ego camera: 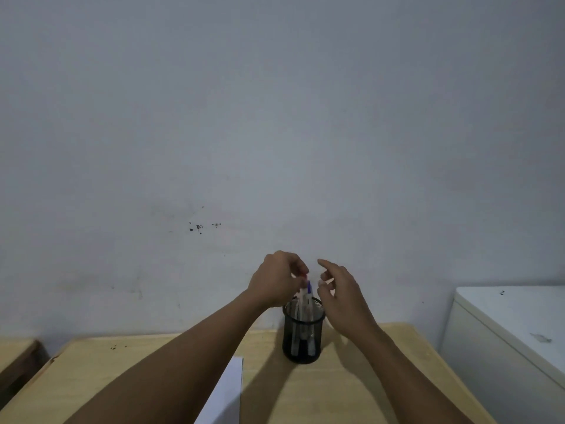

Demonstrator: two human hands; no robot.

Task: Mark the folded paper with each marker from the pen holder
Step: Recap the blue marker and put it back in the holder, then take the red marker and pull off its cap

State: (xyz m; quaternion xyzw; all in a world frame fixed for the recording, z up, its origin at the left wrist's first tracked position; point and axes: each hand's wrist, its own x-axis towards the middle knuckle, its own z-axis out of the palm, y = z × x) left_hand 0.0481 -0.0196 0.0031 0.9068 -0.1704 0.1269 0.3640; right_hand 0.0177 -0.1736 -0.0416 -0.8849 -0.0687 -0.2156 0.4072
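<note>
A black mesh pen holder (302, 335) stands near the far edge of the wooden desk (351, 381), with several white markers upright inside it. One marker with a purple cap (308, 287) sticks up above the rim. My left hand (275, 280) hovers just above the holder, its fingertips pinched on a marker with a red cap (303, 276). To the right of the holder, my right hand (339, 292) hangs with fingers loosely apart and nothing in it. The folded white paper (229, 390) lies on the desk in front, partly hidden under my left forearm.
A plain grey wall rises straight behind the desk. A white cabinet (504, 332) stands right of the desk, a little higher than its top. Another wooden surface (15, 356) shows at the far left.
</note>
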